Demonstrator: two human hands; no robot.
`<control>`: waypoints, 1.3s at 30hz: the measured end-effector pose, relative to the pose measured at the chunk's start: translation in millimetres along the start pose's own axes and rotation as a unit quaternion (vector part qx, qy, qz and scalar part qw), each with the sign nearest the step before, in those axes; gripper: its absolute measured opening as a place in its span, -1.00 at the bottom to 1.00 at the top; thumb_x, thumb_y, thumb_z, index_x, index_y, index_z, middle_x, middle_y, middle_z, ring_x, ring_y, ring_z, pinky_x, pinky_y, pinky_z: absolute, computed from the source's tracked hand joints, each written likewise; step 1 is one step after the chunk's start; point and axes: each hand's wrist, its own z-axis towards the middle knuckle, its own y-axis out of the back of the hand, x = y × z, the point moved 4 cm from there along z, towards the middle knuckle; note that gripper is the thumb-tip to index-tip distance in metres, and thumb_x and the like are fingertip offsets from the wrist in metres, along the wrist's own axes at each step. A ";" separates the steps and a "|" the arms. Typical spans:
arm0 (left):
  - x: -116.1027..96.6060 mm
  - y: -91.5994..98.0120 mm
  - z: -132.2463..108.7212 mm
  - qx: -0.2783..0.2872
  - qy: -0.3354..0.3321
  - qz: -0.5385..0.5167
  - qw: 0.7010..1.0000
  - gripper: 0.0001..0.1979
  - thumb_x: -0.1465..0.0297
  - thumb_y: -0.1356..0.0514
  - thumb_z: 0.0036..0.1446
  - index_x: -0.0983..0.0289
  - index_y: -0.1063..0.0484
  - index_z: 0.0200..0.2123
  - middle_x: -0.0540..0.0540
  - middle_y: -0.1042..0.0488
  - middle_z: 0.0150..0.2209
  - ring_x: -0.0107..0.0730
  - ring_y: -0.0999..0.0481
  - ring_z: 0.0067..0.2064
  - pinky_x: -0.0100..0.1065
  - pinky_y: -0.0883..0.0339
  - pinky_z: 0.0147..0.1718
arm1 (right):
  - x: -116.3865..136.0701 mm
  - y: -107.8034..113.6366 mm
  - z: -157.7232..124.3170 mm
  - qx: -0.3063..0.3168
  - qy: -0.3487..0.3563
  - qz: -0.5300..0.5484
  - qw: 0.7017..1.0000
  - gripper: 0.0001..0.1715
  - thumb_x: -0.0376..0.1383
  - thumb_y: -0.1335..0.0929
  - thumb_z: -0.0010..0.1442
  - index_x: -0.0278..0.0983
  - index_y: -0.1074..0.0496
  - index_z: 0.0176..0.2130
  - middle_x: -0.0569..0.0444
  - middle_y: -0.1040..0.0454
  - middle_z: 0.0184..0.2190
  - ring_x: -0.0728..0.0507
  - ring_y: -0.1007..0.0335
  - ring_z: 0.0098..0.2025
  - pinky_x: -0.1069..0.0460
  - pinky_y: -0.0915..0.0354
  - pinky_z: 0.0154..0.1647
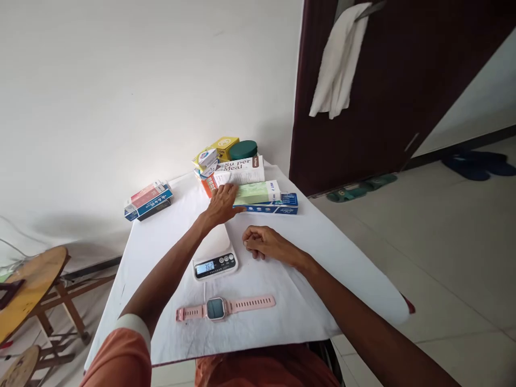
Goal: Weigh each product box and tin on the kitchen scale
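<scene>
My left hand [223, 205] reaches to the back of the table and is closed around the left end of a light green box [258, 192]. That box lies on top of a long dark blue box [288, 204]. My right hand [268, 244] rests near the table's middle, fingers curled in with nothing seen in them. Between my forearms sits a white kitchen scale [215, 266], its display reading what looks like 362. Its plate is partly hidden by my left arm. In front of it a pink-strapped smartwatch [215, 308] lies flat.
Behind the green box are a white "Super Meal" carton [244, 171], a yellow box [224, 145] and a dark green lid [243, 149]. Stacked boxes [148, 200] stand at the table's left edge. A wooden stool [34, 282] is left; slippers [358, 192] lie by the door.
</scene>
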 end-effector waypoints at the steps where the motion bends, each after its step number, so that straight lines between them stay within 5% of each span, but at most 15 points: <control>1: 0.3 -2.1 1.2 -0.005 0.004 -0.001 1.000 -0.33 0.07 -0.28 0.25 0.27 -0.25 0.29 0.39 -0.35 0.24 0.18 -0.34 0.23 0.16 -0.21 0.18 | 1.3 0.1 -0.5 -0.002 0.001 -0.002 1.000 -0.80 -0.17 -0.42 0.15 -0.24 -0.39 -0.29 0.16 -0.45 -0.47 -0.02 -0.41 -0.47 0.08 -0.24 -0.52; 9: 16.5 -4.8 11.2 0.004 0.035 -0.032 0.999 -0.31 0.03 -0.38 0.11 0.27 -0.38 0.19 0.33 -0.37 0.08 0.18 -0.35 0.13 0.17 -0.27 0.12 | 3.3 0.5 -2.8 -0.001 -0.005 -0.019 1.000 -0.80 -0.18 -0.42 0.16 -0.23 -0.39 -0.28 0.14 -0.47 -0.47 -0.04 -0.41 -0.47 0.07 -0.24 -0.52; 14: 11.0 -9.0 2.8 -0.012 0.053 -0.137 0.989 -0.40 0.03 -0.41 0.10 0.27 -0.44 0.07 0.23 -0.36 0.00 0.02 -0.39 0.08 0.04 -0.36 0.12 | 1.5 -2.1 -4.5 0.006 -0.012 -0.023 1.000 -0.73 -0.09 -0.41 0.20 -0.23 -0.40 -0.27 0.12 -0.47 -0.42 -0.04 -0.40 -0.44 0.06 -0.24 -0.49; 18: 8.2 20.9 -34.1 -0.036 0.065 -0.192 0.979 -0.44 0.05 -0.37 0.17 0.25 -0.41 0.11 0.20 -0.35 0.01 -0.07 -0.38 0.08 -0.03 -0.37 0.13 | -4.3 -1.6 -0.3 0.013 -0.030 -0.023 0.999 -0.67 -0.03 -0.42 0.19 -0.23 -0.41 -0.23 0.12 -0.46 -0.46 -0.05 -0.38 -0.45 0.05 -0.21 -0.51; 24: 17.3 69.6 -130.7 -0.019 0.100 -0.185 0.977 -0.46 -0.01 -0.32 0.21 0.18 -0.42 0.12 0.16 -0.36 0.01 -0.07 -0.38 0.07 -0.02 -0.36 0.11 | -6.8 -1.5 4.0 0.001 -0.020 -0.025 0.999 -0.66 -0.04 -0.46 0.15 -0.25 -0.45 -0.27 0.09 -0.48 -0.42 -0.05 -0.39 -0.46 0.05 -0.21 -0.53; 29: 35.3 52.0 -179.0 0.001 0.157 -0.181 0.971 -0.48 0.03 -0.33 0.21 0.15 -0.41 0.13 0.15 -0.36 0.00 -0.08 -0.38 0.05 0.01 -0.36 0.10 | -0.6 -1.5 1.6 -0.007 -0.028 -0.010 1.000 -0.66 -0.05 -0.49 0.13 -0.25 -0.45 -0.29 0.08 -0.48 -0.42 -0.05 -0.41 -0.43 0.05 -0.23 -0.51; 34: 39.5 36.1 -187.7 0.009 0.169 -0.168 0.971 -0.44 0.01 -0.35 0.17 0.16 -0.44 0.14 0.19 -0.40 0.00 -0.01 -0.39 0.07 0.06 -0.36 0.08 | 0.1 -1.4 0.8 -0.009 -0.027 0.000 1.000 -0.60 -0.02 -0.49 0.10 -0.27 -0.44 -0.28 0.09 -0.48 -0.41 -0.03 -0.39 -0.45 0.07 -0.22 -0.52; 39: 50.6 44.9 -197.4 -0.110 0.172 -0.211 0.956 -0.35 0.00 -0.40 0.11 0.10 -0.42 0.20 0.18 -0.46 0.12 -0.03 -0.44 0.17 0.03 -0.35 0.16 | 1.2 -0.9 0.3 0.004 -0.022 0.005 1.000 -0.57 0.03 -0.47 0.13 -0.27 -0.43 -0.26 0.09 -0.48 -0.40 -0.03 -0.39 -0.43 0.07 -0.23 -0.50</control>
